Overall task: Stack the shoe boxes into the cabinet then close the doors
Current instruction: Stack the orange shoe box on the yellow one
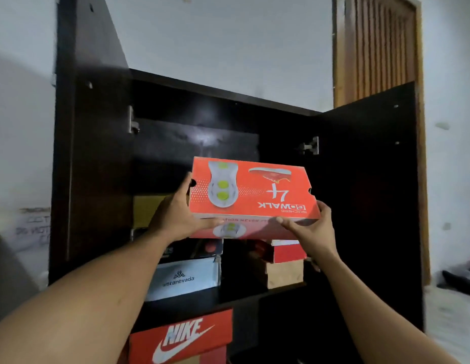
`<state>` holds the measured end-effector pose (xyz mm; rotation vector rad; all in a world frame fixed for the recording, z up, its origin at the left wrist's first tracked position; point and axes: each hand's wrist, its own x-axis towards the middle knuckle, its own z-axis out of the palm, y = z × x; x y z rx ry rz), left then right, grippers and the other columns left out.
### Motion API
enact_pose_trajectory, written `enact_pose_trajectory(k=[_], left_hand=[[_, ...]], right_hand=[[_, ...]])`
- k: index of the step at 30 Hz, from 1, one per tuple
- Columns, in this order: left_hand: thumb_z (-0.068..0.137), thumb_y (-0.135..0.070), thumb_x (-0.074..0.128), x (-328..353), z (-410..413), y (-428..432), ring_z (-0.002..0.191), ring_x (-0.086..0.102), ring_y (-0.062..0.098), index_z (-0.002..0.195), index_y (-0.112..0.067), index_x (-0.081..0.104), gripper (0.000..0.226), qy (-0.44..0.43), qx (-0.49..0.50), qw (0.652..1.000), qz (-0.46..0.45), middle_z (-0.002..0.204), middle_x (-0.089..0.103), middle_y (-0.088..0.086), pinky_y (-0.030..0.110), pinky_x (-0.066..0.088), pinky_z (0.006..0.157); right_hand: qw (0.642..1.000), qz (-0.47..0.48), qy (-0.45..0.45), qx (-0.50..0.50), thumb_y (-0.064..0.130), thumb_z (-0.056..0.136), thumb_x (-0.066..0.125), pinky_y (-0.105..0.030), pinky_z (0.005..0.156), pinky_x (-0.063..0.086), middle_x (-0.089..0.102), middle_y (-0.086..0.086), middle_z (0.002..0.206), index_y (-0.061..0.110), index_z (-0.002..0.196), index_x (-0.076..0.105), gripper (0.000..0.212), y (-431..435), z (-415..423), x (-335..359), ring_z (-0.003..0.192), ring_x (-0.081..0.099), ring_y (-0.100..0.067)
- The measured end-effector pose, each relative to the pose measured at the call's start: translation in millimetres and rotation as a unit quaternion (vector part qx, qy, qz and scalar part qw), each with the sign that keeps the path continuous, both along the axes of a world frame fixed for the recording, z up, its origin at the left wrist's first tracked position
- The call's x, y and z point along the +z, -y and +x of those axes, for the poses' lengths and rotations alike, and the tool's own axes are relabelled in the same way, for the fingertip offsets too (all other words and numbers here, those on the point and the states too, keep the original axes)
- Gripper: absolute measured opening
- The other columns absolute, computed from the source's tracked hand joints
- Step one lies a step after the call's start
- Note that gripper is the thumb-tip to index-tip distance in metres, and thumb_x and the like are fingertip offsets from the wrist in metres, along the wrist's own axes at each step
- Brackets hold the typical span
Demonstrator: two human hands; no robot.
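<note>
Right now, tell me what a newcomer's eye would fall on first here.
The orange box at centre, held up from either side by the left grip and right grip. Behind it stands the dark cabinet, both doors open, with boxes already on its shelf. Low down, a red Nike box catches the eye too.

just the one view here, a wide-angle cam on the person's head, facing into the open cabinet [197, 143] from close up, angled a bit up so the wall [228, 43] above it shows. left hand [173, 216] and right hand [315, 232] come in from the bottom corners, orange Skechers shoe box [252, 190] dead centre, wooden door [378, 48] top right
</note>
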<state>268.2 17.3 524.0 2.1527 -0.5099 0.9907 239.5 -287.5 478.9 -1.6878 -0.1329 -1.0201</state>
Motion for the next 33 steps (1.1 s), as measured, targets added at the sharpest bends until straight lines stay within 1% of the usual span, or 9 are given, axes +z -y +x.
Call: enact_pose_trajectory(k=[4,6,8,9,14,20,25,29,33], left_hand=[[0.039,-0.051,0.097,14,23,-14,0.092,0.061,0.006,0.143,-0.032,0.041,0.120,0.052,0.033,0.995,-0.074,0.093,0.059,-0.028,0.023,0.047,0.083],[0.042,-0.048,0.097,19,38,-21,0.093,0.067,0.008,0.139,-0.031,0.047,0.111,0.057,0.027,0.992,-0.110,0.097,0.065,-0.022,0.029,0.055,0.086],[0.040,-0.063,0.090,26,52,-31,0.093,0.068,0.009,0.131,-0.033,0.050,0.103,0.068,0.046,0.989,-0.125,0.101,0.069,-0.016,0.037,0.058,0.085],[0.040,-0.068,0.086,30,58,-35,0.094,0.067,0.010,0.130,-0.031,0.051,0.103,0.078,0.057,0.987,-0.126,0.104,0.069,-0.014,0.038,0.059,0.084],[0.055,-0.042,0.094,46,87,-46,0.112,0.058,0.024,0.140,-0.014,0.051,0.099,0.155,0.123,0.970,-0.140,0.130,0.049,0.006,0.029,0.047,0.092],[0.073,-0.025,0.086,54,110,-42,0.130,0.044,0.027,0.154,-0.010,0.026,0.101,0.193,0.131,0.958,-0.169,0.145,0.038,0.014,0.020,0.030,0.098],[0.077,-0.020,0.081,46,125,-49,0.131,0.043,0.026,0.158,-0.016,0.010,0.107,0.166,0.169,0.962,-0.133,0.148,0.033,0.010,0.036,0.042,0.100],[0.081,-0.024,0.078,35,141,-57,0.132,0.045,0.029,0.156,-0.012,0.018,0.097,0.166,0.193,0.959,-0.125,0.153,0.022,0.008,0.041,0.046,0.104],[0.086,-0.023,0.073,25,154,-59,0.130,0.046,0.031,0.153,-0.006,0.025,0.084,0.177,0.231,0.947,-0.133,0.154,0.022,0.009,0.040,0.044,0.101]], right_hand=[[0.998,0.002,0.027,0.063,0.056,0.048,0.092,-0.035,0.095,0.053,0.058,0.012,0.119,0.021,0.143,0.040,0.114,-24,45,29,0.112,0.059,-0.011],[0.996,0.019,0.038,0.081,0.046,0.055,0.091,-0.024,0.090,0.050,0.057,0.013,0.116,0.018,0.142,0.040,0.104,-36,69,39,0.111,0.058,-0.011],[0.995,0.032,0.045,0.084,0.036,0.062,0.092,-0.009,0.078,0.044,0.056,0.007,0.118,0.014,0.138,0.041,0.093,-47,91,48,0.111,0.055,-0.012],[0.995,0.036,0.047,0.083,0.033,0.064,0.092,-0.007,0.073,0.041,0.055,0.005,0.117,0.013,0.136,0.042,0.090,-52,104,52,0.110,0.055,-0.013],[0.994,0.038,0.063,0.075,0.033,0.066,0.091,-0.027,0.088,0.044,0.056,0.003,0.117,0.012,0.137,0.043,0.088,-74,153,69,0.107,0.054,-0.012],[0.995,0.057,0.061,0.058,0.031,0.069,0.091,-0.035,0.095,0.048,0.060,-0.003,0.122,0.014,0.136,0.042,0.085,-99,194,78,0.113,0.059,-0.020],[0.993,0.079,0.062,0.055,0.025,0.069,0.091,-0.029,0.086,0.046,0.060,-0.001,0.114,0.014,0.123,0.045,0.072,-109,215,73,0.100,0.058,-0.016],[0.994,0.070,0.061,0.053,0.023,0.073,0.089,-0.033,0.093,0.049,0.062,-0.007,0.126,0.011,0.127,0.047,0.070,-113,230,64,0.106,0.060,-0.017],[0.995,0.035,0.069,0.064,0.023,0.073,0.088,-0.028,0.090,0.050,0.062,-0.001,0.114,0.017,0.117,0.053,0.057,-121,239,63,0.106,0.060,-0.016]])
